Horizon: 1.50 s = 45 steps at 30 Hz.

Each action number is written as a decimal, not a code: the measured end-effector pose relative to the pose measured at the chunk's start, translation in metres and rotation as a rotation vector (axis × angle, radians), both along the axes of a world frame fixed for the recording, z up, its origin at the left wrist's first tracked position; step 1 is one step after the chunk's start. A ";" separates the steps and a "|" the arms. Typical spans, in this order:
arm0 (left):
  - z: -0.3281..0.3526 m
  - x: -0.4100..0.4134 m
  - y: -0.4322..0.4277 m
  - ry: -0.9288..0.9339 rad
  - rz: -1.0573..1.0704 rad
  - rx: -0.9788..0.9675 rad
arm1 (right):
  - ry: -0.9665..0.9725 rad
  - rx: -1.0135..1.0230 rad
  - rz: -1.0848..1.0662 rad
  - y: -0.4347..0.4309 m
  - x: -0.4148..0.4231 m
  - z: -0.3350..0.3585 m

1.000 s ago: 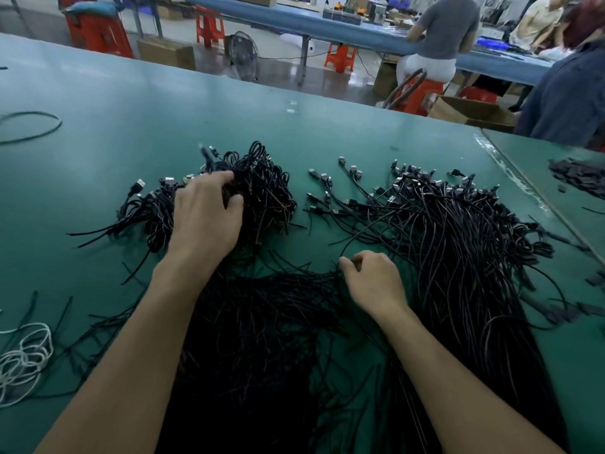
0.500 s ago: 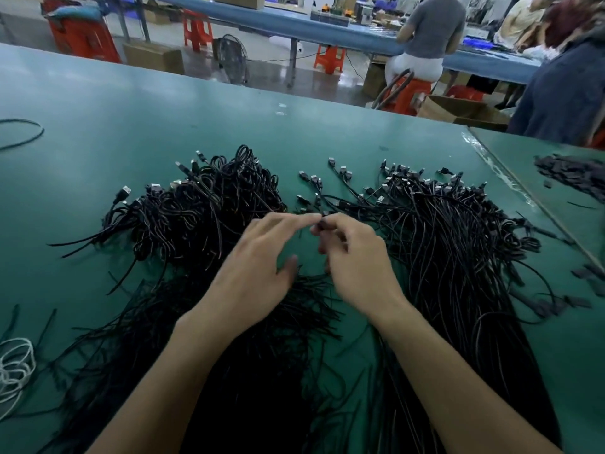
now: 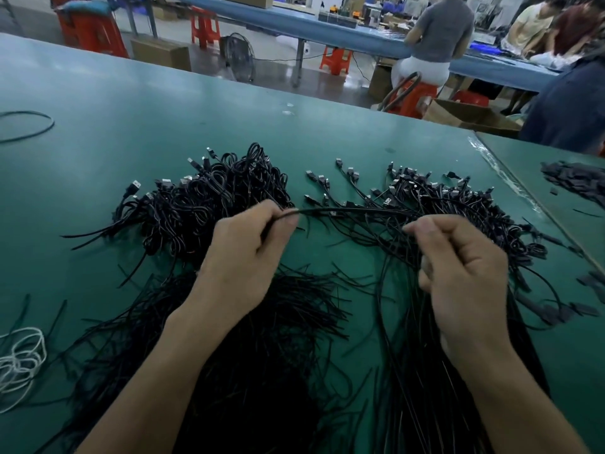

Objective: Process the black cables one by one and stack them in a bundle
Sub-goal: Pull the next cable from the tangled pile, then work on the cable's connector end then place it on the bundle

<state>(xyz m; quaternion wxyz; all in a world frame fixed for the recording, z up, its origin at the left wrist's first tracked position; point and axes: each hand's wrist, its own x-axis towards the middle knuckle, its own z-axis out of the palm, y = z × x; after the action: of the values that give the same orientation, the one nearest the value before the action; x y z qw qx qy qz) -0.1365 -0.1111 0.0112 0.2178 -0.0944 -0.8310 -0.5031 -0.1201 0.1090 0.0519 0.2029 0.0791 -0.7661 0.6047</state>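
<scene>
One black cable [image 3: 350, 210] stretches in a shallow arc between my two hands above the green table [image 3: 131, 103]. My left hand [image 3: 242, 257] pinches its left end between thumb and forefinger. My right hand [image 3: 465, 273] grips the same cable with curled fingers, further to the right. Behind my left hand lies a heap of looped black cables [image 3: 209, 198]. A spread of straight black cables with USB plugs [image 3: 435, 201] lies behind and under my right hand. More black strands [image 3: 278, 355] cover the table between my forearms.
White cord coils [image 3: 19, 362] lie at the near left edge, and a thin dark loop [image 3: 29, 126] at the far left. A pile of small dark pieces [image 3: 576, 181] sits on the adjoining table at right. People sit at a blue bench behind.
My hands, which met at the middle half a second ago, have drawn apart with one cable pulled out between them. A second ago my left hand rested on the looped heap.
</scene>
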 end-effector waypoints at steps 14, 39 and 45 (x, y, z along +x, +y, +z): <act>0.030 0.024 0.029 -0.410 -0.819 1.057 | -0.400 0.389 0.463 -0.008 -0.013 -0.046; 0.015 0.015 0.044 -0.397 -0.592 1.228 | -0.362 0.476 0.534 -0.027 0.010 -0.027; -0.009 0.014 0.045 -0.175 -0.231 0.308 | -0.189 0.684 0.450 -0.013 0.007 -0.003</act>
<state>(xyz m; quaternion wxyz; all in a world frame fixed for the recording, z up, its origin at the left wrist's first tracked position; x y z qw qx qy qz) -0.1228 -0.0661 0.0021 0.0973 -0.1106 -0.7437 -0.6521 -0.1129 0.0961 0.0491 -0.0435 0.2515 -0.9016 0.3491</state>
